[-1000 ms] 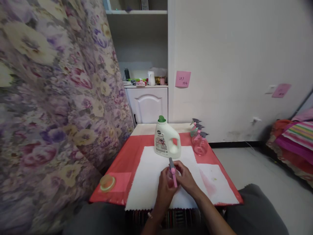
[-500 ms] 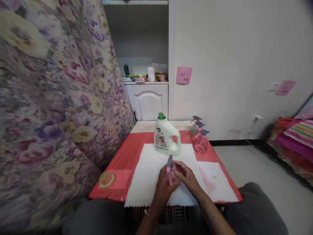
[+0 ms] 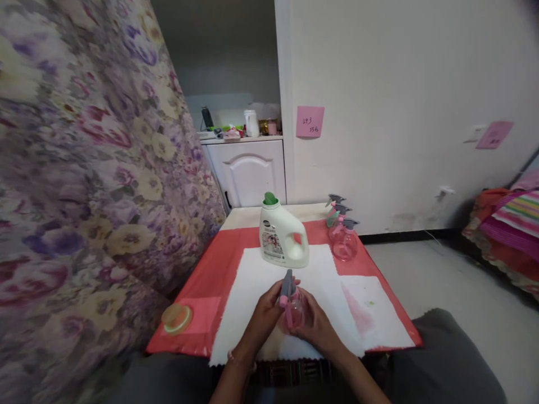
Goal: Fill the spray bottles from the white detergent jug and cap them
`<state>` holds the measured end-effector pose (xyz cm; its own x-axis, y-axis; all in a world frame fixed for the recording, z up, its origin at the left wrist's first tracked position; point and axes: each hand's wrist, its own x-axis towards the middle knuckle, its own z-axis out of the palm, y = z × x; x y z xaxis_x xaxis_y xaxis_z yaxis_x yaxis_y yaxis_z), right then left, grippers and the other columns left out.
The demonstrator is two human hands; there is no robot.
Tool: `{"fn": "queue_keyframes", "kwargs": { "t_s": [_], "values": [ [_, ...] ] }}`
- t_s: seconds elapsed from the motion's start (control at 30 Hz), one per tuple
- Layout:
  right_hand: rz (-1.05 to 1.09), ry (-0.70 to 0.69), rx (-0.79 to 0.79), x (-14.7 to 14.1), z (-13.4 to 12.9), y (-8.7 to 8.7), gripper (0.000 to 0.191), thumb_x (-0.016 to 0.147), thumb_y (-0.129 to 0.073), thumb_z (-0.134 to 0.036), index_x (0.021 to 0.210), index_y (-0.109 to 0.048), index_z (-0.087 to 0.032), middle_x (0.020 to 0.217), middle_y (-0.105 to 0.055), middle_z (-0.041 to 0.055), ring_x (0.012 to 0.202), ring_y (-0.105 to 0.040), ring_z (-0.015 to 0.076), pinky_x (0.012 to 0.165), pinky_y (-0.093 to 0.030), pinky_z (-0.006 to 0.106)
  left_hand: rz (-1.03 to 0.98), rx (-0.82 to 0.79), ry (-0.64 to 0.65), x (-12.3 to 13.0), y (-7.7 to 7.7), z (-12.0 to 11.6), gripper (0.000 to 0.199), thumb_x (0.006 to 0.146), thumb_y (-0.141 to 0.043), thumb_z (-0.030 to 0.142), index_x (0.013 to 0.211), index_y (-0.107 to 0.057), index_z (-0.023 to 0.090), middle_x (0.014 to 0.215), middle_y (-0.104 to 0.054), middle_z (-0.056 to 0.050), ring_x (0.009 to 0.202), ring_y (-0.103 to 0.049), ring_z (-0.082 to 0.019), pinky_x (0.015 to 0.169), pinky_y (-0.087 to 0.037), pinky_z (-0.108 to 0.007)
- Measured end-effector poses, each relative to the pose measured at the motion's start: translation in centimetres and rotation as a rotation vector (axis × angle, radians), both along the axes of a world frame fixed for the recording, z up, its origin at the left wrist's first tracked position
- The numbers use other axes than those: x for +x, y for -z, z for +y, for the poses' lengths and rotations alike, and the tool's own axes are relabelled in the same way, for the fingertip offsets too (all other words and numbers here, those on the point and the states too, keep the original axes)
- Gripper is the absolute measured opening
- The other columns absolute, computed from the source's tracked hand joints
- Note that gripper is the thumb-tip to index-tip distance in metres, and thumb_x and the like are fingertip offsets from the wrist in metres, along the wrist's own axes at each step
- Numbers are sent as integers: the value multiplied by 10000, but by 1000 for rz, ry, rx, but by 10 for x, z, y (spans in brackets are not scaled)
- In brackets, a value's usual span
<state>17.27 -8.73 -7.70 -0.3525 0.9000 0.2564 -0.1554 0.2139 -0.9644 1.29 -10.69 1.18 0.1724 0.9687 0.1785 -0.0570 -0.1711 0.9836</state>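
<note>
Between my hands is a small spray bottle (image 3: 297, 315) with a clear pinkish round body, a pink collar and trigger, and a grey head. It is held upright over the white cloth (image 3: 240, 314). My right hand (image 3: 319, 330) is wrapped around the body from the right. Closed at the head and collar from the left, my left hand (image 3: 264, 312) has some fingertips hidden behind the bottle. Just beyond stands a pale green jug (image 3: 282, 235) with a handle, a printed label and a green spout; no cap is on it.
Several similar spray bottles (image 3: 345, 247) line the table's right edge. A stained white cloth (image 3: 377, 311) lies at the right front. A round yellowish lid (image 3: 177, 318) is at the left front on the red tablecloth (image 3: 206, 275). A floral curtain (image 3: 105, 196) hangs on the left.
My right hand has moved down from the collar to wrap the bottle's body. My left hand has shifted up to the spray head. The view has turned slightly.
</note>
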Motion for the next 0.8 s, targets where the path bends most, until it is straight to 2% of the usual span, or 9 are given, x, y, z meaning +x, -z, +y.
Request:
{"fn": "queue_keyframes", "kwargs": {
  "t_s": [0.1, 0.2, 0.37, 0.43, 0.53, 0.8],
  "values": [
    [6, 14, 8, 0, 0, -1, 817, 648, -803, -270, 1369, -418, -284, 1430, -490, 65, 1343, -437, 267, 1129, -342, 451, -73, -45, -18, 7, 1, 4, 426, 796, -687, 443, 1144, -650, 201, 1226, -670, -113, 1141, -596, -286, 1013, -427, -401],
    [-35, 49, 19, 1, -1, -3, 811, 644, -797, -251, 1362, -420, -267, 1395, -514, 72, 1305, -476, 267, 1105, -378, 440, -125, -56, -121, 13, -1, 5, 320, 761, -741, 333, 1040, -657, 202, 1138, -699, -86, 1050, -634, -248, 938, -464, -349],
    [-68, 85, 43, 0, 0, -1, 838, 602, -815, -257, 1349, -437, -279, 1351, -541, 65, 1250, -518, 290, 1067, -421, 450, -119, -21, -295, 21, -18, 6, 243, 752, -741, 265, 962, -634, 206, 944, -699, -16, 884, -638, -174, 791, -489, -262],
    [-81, 93, 53, 0, 1, 1, 863, 576, -829, -256, 1345, -437, -270, 1341, -543, 70, 1243, -521, 297, 1068, -418, 448, -118, 10, -374, 22, -25, 6, 250, 753, -740, 265, 974, -634, 215, 928, -687, 5, 887, -626, -156, 812, -475, -247],
    [-86, 101, 67, 1, 2, 3, 873, 567, -836, -255, 1343, -436, -258, 1340, -539, 81, 1248, -515, 301, 1075, -407, 436, -155, 25, -453, 23, -32, 6, 287, 765, -727, 294, 1030, -644, 221, 1017, -691, -5, 973, -612, -169, 870, -458, -262],
    [-79, 86, 77, 1, 2, 9, 879, 587, -836, -293, 1362, -423, -267, 1366, -526, 78, 1289, -480, 299, 1104, -368, 426, -261, 124, -530, 23, -53, -3, 313, 760, -735, 291, 1057, -675, 212, 1095, -700, -28, 1061, -617, -197, 949, -452, -317]
  ]
}}
